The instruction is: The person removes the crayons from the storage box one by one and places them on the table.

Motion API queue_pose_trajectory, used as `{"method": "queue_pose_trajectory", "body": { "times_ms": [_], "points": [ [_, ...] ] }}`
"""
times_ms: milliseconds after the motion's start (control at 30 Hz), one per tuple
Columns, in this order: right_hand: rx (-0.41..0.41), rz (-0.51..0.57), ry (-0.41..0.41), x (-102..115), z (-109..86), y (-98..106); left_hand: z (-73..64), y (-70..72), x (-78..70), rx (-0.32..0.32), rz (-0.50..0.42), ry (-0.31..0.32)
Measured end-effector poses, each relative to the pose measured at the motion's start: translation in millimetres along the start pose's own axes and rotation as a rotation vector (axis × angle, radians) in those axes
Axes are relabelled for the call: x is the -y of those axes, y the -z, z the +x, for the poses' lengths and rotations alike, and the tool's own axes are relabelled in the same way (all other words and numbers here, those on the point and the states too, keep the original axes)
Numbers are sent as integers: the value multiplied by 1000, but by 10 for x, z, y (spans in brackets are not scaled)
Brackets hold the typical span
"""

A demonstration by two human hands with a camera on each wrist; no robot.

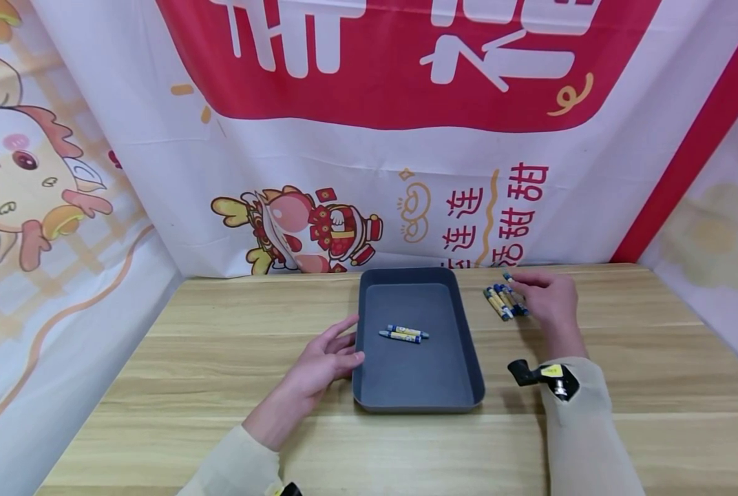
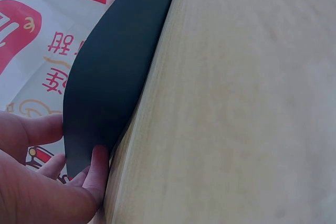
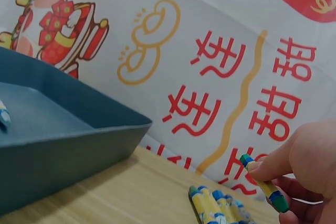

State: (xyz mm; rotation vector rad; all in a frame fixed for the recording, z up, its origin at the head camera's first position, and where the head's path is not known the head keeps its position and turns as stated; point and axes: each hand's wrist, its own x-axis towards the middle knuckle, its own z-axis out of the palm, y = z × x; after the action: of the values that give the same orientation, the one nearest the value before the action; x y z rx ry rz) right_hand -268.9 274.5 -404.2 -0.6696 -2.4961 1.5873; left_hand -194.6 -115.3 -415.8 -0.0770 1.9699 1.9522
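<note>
My right hand (image 1: 549, 300) pinches a green crayon (image 3: 265, 184) with a yellow wrapper between thumb and fingers, tilted above a small group of crayons (image 1: 499, 302). That group lies on the table to the right of a dark grey rectangular tray (image 1: 418, 393). Inside the tray, two crayons (image 1: 404, 335) with pale blue-grey tips lie side by side. On the tray's left side, my left hand (image 1: 322, 358) rests with fairly straight, spread fingers, thumb at the rim. The left wrist view shows its fingertips (image 2: 98, 163) against the tray's outer wall.
The tray stands on a wood-grain table (image 1: 245, 331). Behind it hangs a white and red printed cloth (image 1: 369, 158), close to the table's back edge. More printed cloth (image 1: 65, 275) hangs on the left side.
</note>
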Motion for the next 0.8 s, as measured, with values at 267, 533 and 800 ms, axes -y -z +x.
{"method": "queue_pose_trajectory", "body": {
  "times_ms": [267,533,800],
  "points": [
    [-12,-11,-25,-117,61,8,-2,5,1,3,-1,8],
    [-23,-19,-82,-184,93,13,-3,8,-3,4,-1,9],
    [-36,-34,-81,-214,120,-11,11,14,8,5,-7,9]
  ]
}}
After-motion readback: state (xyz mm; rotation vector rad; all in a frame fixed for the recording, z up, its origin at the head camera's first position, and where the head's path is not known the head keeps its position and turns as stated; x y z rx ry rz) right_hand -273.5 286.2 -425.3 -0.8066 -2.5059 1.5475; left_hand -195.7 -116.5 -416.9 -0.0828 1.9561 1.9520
